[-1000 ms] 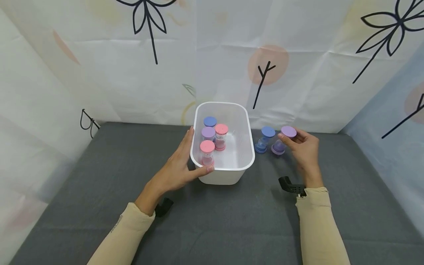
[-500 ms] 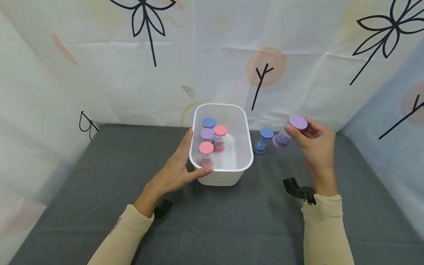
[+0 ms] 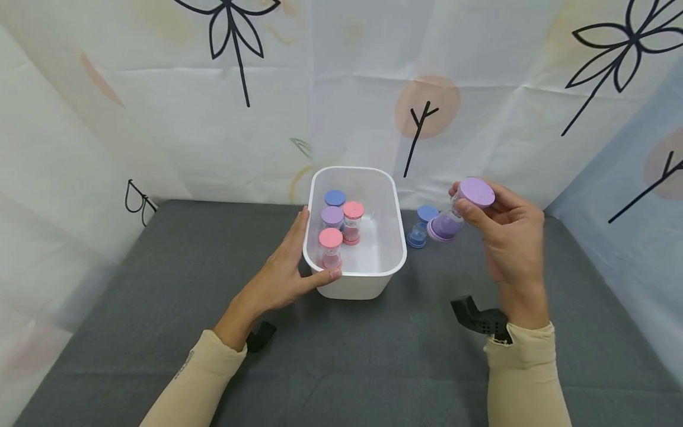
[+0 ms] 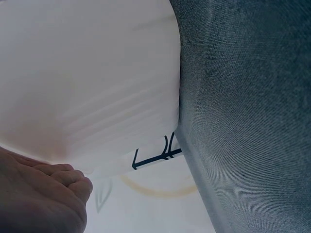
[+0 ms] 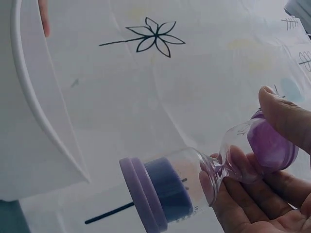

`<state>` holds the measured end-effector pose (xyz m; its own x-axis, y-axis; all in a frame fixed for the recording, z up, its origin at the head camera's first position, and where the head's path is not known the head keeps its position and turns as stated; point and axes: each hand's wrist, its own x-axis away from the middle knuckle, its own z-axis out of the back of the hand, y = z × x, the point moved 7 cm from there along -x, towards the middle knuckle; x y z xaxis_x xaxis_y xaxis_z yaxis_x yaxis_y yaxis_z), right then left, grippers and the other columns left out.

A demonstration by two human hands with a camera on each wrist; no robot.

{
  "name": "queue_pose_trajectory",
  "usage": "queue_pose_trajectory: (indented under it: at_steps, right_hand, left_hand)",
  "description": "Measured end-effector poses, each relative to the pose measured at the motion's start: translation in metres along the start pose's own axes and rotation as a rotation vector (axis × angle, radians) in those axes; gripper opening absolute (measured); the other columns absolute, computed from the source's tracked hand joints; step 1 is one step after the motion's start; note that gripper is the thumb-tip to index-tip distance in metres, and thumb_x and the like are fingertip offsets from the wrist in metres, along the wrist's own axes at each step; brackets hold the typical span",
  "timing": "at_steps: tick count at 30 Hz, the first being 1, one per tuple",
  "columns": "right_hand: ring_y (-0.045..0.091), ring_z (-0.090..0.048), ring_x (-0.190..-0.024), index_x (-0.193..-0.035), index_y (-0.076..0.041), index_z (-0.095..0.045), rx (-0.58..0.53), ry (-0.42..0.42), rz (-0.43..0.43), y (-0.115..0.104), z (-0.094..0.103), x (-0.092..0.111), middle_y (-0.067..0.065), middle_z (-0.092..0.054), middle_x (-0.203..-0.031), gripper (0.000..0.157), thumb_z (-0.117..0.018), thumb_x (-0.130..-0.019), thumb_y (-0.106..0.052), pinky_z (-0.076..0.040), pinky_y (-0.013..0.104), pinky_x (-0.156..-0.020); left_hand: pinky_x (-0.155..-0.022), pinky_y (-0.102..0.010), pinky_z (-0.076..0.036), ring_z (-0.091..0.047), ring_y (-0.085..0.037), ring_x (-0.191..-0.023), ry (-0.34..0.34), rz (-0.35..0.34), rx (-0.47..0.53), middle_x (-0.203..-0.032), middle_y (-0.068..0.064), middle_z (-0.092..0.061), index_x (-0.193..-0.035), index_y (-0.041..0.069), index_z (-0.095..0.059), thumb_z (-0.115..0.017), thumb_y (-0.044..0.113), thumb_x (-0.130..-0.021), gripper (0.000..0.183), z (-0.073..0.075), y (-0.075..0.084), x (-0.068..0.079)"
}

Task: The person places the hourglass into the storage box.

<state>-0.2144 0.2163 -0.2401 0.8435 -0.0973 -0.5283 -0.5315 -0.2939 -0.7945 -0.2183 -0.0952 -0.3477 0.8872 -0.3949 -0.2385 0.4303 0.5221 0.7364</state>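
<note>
My right hand (image 3: 512, 237) holds a purple sand timer (image 3: 447, 225) tilted above the table; its waist and far end show between thumb and fingers in the right wrist view (image 5: 167, 189). Just left of it a blue sand timer (image 3: 418, 232) stands on the cloth. My left hand (image 3: 280, 270) rests against the white plastic bin (image 3: 354, 287), straight fingers along its left wall and thumb at the front rim. Inside, along the left, stand a blue timer (image 3: 334, 197), a purple timer (image 3: 332, 216) and two pink timers, one in front (image 3: 331, 240) and one behind (image 3: 353, 219).
A dark grey cloth (image 3: 352, 362) covers the table. Behind it hangs a white patterned backdrop (image 3: 352, 107), close to the bin's far end. A pale blue panel (image 3: 635, 196) borders the right side.
My right hand has lifted the purple sand timer off the cloth and tilted it, first moving right and up, then turning its lower end leftward over the blue timer. My left hand has stayed on the bin.
</note>
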Motion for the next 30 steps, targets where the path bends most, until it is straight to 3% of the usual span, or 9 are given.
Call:
queue_pose_trajectory:
  at_steps: [4,10,17,23,30]
  right_hand:
    - [0.032,-0.070,-0.097,-0.118,0.024,-0.061,-0.080,-0.034,-0.022,0.000,-0.014,0.004,0.025,-0.072,-0.100,0.033,-0.062,-0.085,0.026,-0.055,0.033,-0.090]
    - [0.034,-0.070,-0.101,-0.118,0.021,-0.062,-0.105,-0.105,-0.008,0.004,-0.037,0.010,0.026,-0.072,-0.106,0.032,-0.067,-0.087,0.020,-0.053,0.038,-0.096]
    - [0.030,-0.070,-0.106,-0.123,0.014,-0.064,-0.001,-0.167,-0.049,0.027,-0.056,0.016,0.019,-0.073,-0.112,0.038,-0.077,-0.088,0.004,-0.051,0.038,-0.099]
    - [0.028,-0.068,-0.107,-0.127,0.015,-0.061,0.079,-0.221,-0.122,0.053,-0.070,0.021,0.016,-0.072,-0.113,0.042,-0.071,-0.086,0.015,-0.052,0.036,-0.097]
    - [0.027,-0.068,-0.101,-0.128,0.007,-0.065,0.232,-0.386,-0.251,0.080,-0.085,0.030,0.012,-0.070,-0.115,0.048,-0.081,-0.083,0.005,-0.055,0.032,-0.089]
  left_hand:
    - [-0.118,-0.059,-0.020,0.001,-0.014,-0.154,-0.004,0.007,-0.005,-0.168,0.012,0.007,-0.163,0.024,0.008,-0.071,0.058,-0.088,0.115,0.000,0.000,0.000]
    - [-0.118,-0.059,-0.020,0.000,-0.014,-0.154,0.001,0.005,-0.009,-0.168,0.010,0.006,-0.164,0.023,0.007,-0.072,0.058,-0.088,0.115,-0.001,0.000,0.000]
    - [-0.118,-0.058,-0.020,-0.001,-0.015,-0.154,0.005,-0.001,-0.010,-0.170,0.005,0.004,-0.164,0.023,0.007,-0.072,0.057,-0.088,0.115,0.000,-0.001,0.000]
    - [-0.118,-0.058,-0.019,-0.001,-0.013,-0.154,-0.004,0.010,-0.010,-0.169,0.009,0.006,-0.163,0.024,0.008,-0.072,0.058,-0.088,0.115,-0.001,-0.002,0.000]
    - [-0.118,-0.060,-0.020,-0.002,-0.014,-0.154,-0.005,0.002,-0.003,-0.169,0.008,0.006,-0.163,0.025,0.008,-0.072,0.058,-0.087,0.116,-0.001,-0.002,-0.001]
